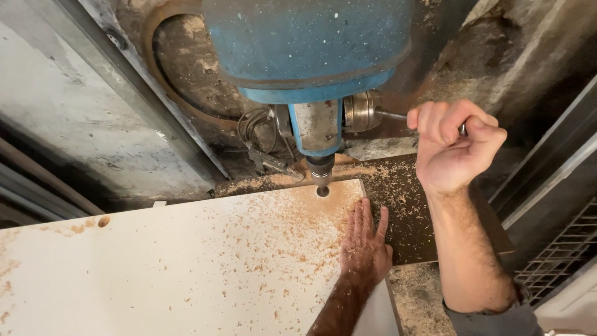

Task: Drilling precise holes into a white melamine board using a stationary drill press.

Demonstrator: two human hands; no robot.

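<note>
Fingers point(443, 121) of right hand point(453, 146) curl tight in a fist around thin metal feed handle point(392, 116), which runs from the fist toward a round hub point(360, 111) on the drill press side. Left hand point(365, 241) lies flat, fingers straight and close together, palm down on white board point(186, 261), gripping nothing. Its fingertips touch the board's far edge, just beside the dark drill desk point(407, 211) under it. Drill bit point(321, 177) stands upright just beyond the left fingertips, its tip sitting in a round hole point(323, 191) near the board's corner. Blue drill head point(308, 46) hangs above the bit, between the two hands. Sawdust point(273, 249) is scattered over the board around the left hand and on the dark desk. Second hole point(104, 221) sits well apart, at the board's far-left edge. Grey sleeve cuff point(491, 317) shows at the right forearm.
</note>
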